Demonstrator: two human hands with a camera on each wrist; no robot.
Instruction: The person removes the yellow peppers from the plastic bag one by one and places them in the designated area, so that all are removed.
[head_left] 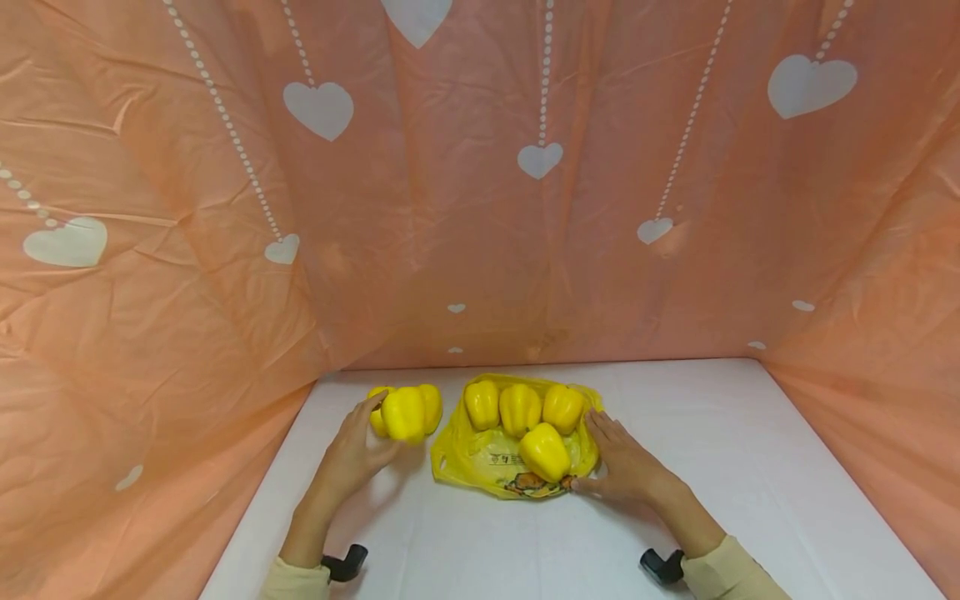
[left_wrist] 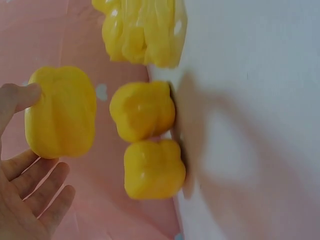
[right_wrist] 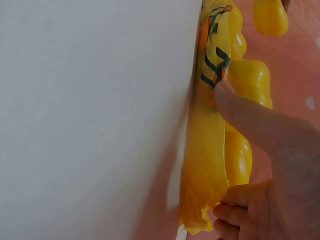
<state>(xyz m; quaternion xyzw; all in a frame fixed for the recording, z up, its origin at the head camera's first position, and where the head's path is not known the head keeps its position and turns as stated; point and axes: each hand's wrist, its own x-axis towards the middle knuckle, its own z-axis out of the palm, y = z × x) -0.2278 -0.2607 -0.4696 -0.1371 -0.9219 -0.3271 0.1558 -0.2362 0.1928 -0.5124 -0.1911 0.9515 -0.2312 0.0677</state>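
Observation:
My left hand (head_left: 352,454) grips a yellow bell pepper (head_left: 403,414), thumb on one side and fingertips on the other. In the left wrist view this bell pepper (left_wrist: 61,112) is lifted off the table. Two more yellow bell peppers (head_left: 432,407) sit on the table behind it, partly hidden in the head view. To their right lies a yellow plastic bag (head_left: 465,462) with its mouth spread. Several bell peppers (head_left: 545,452) rest in it. My right hand (head_left: 626,467) touches the bag's right side with extended fingers, its thumb against the printed edge.
A white table (head_left: 480,550) carries everything. An orange curtain (head_left: 480,250) with white hearts hangs behind and along both sides. A black strap piece (head_left: 347,562) sits at my left wrist, and another (head_left: 662,567) at the right.

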